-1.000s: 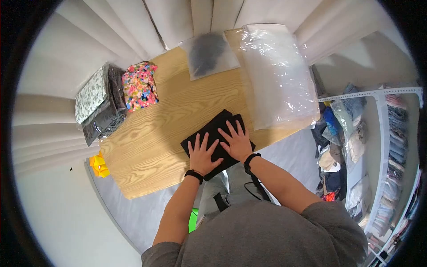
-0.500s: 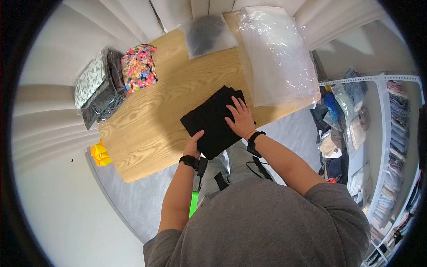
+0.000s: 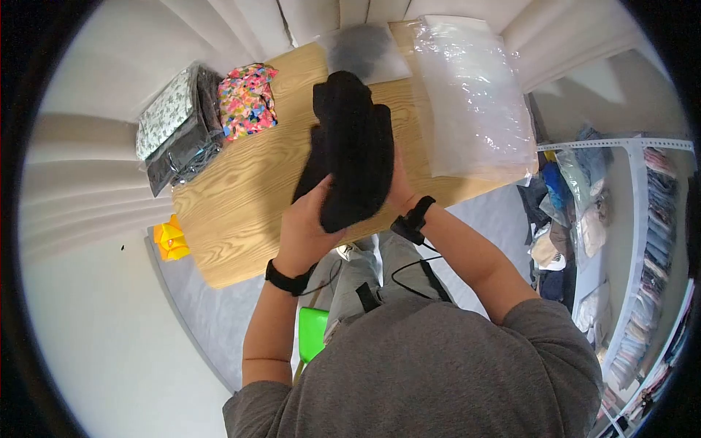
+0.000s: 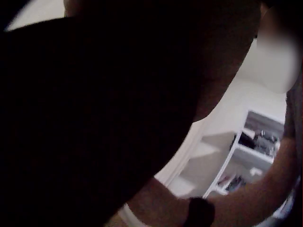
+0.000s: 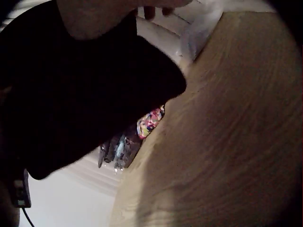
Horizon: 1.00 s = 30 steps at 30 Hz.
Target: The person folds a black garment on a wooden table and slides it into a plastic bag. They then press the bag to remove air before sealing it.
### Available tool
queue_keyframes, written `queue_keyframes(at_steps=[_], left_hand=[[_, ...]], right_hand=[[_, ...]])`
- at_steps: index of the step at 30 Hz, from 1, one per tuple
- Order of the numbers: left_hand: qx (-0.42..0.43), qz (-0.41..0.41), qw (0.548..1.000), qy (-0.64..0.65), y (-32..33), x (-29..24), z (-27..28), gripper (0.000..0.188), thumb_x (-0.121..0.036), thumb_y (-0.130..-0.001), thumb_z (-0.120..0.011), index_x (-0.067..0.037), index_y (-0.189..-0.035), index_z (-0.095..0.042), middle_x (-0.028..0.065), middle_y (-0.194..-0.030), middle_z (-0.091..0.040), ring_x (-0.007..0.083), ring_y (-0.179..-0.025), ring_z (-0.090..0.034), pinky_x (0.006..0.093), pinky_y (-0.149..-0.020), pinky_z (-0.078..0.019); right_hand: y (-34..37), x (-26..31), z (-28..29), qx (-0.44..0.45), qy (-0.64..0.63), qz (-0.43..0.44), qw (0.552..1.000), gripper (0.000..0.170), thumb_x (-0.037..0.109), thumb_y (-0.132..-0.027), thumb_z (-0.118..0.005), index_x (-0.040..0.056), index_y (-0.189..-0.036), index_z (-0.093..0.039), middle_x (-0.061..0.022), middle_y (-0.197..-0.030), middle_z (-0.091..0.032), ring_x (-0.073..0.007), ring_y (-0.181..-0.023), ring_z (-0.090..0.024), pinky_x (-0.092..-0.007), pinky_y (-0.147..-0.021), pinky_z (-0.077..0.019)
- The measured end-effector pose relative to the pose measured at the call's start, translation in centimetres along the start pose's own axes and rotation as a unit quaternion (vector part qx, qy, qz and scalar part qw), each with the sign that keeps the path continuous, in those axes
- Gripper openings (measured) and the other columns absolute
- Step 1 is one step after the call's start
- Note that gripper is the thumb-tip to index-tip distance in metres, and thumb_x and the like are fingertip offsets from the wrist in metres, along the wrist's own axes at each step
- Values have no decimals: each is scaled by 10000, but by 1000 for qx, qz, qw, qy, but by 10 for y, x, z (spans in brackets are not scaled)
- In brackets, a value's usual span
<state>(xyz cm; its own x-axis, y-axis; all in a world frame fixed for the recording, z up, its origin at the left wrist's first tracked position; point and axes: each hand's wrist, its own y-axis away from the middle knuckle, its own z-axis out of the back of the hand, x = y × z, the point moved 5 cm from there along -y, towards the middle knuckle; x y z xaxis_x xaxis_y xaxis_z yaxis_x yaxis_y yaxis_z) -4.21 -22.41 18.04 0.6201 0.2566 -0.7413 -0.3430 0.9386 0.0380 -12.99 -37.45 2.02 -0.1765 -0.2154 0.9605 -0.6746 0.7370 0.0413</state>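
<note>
A folded black garment (image 3: 354,157) is lifted and tilted up above the wooden table, its layers sagging at the far end. My left hand (image 3: 305,228) grips its near left side, thumb on the face towards me and the other fingers hidden behind the cloth. On the opposite side my right hand (image 3: 401,182) holds the edge, mostly covered by the garment in the head view. Dark cloth (image 5: 85,94) fills much of the right wrist view, with the right hand (image 5: 97,19) against its top. The left wrist view is largely blacked out by the garment.
Clear plastic bags (image 3: 475,102) lie stacked at the table's right. A frosted bag with something dark inside (image 3: 365,52) lies at the back. Floral cloth (image 3: 248,102) and bagged garments (image 3: 171,120) sit at the left. Shelves of clothes (image 3: 635,255) stand right; a green seat (image 3: 312,332) is below.
The black garment lay on the table under both flat hands. The left hand then took its near edge, and now both hands have raised and tipped it up off the tabletop.
</note>
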Motion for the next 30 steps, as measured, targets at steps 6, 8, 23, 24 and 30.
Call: queue_keyframes(at_steps=[6, 8, 23, 24, 30], left_hand=[[16, -106, 957, -270, 3, 52, -97, 197, -46, -758, -518, -47, -953, -489, 105, -1333, -423, 409, -1189, -406, 452, -889, -431], [88, -78, 946, -301, 16, 77, -129, 413, -90, -669, -646, -42, -1052, -497, 114, -1411, -297, 421, -1258, -299, 484, -958, -375], [-218, 193, 951, 104, -8, 182, -75, 587, -249, -810, -636, 20, -1264, -381, 220, -1285, -417, 349, -1170, -413, 398, -979, -331], [-209, 207, 931, 217, -15, 186, -74, 644, -269, -819, -634, 10, -1312, -327, 221, -1306, -394, 333, -1184, -403, 384, -979, -332], [-150, 159, 932, 289, -77, 187, -61, 728, -292, -813, -652, -25, -1368, -264, 204, -1324, -377, 296, -1221, -376, 358, -966, -352]], right_hand=[[42, -83, 47, -40, -230, -420, 877, 448, 384, -935, -406, 81, -1263, -448, -78, -1218, -519, -193, -1110, -486, -372, -935, -385], [53, -76, 52, -41, -269, -413, 869, 469, 408, -922, -428, 72, -1248, -457, -59, -1189, -540, -186, -1083, -505, -375, -922, -399], [50, -43, 36, -32, -79, -333, 939, 648, 130, -756, -713, 19, -1282, -350, -119, -1165, -534, -206, -978, -568, -328, -802, -498], [51, -47, 41, -41, -70, -334, 939, 684, 126, -753, -715, 18, -1303, -322, -123, -1187, -522, -210, -1008, -554, -330, -828, -489], [51, -69, 54, 1, -71, -323, 944, 732, 165, -757, -722, 7, -1326, -291, -117, -1218, -503, -212, -1103, -488, -327, -973, -375]])
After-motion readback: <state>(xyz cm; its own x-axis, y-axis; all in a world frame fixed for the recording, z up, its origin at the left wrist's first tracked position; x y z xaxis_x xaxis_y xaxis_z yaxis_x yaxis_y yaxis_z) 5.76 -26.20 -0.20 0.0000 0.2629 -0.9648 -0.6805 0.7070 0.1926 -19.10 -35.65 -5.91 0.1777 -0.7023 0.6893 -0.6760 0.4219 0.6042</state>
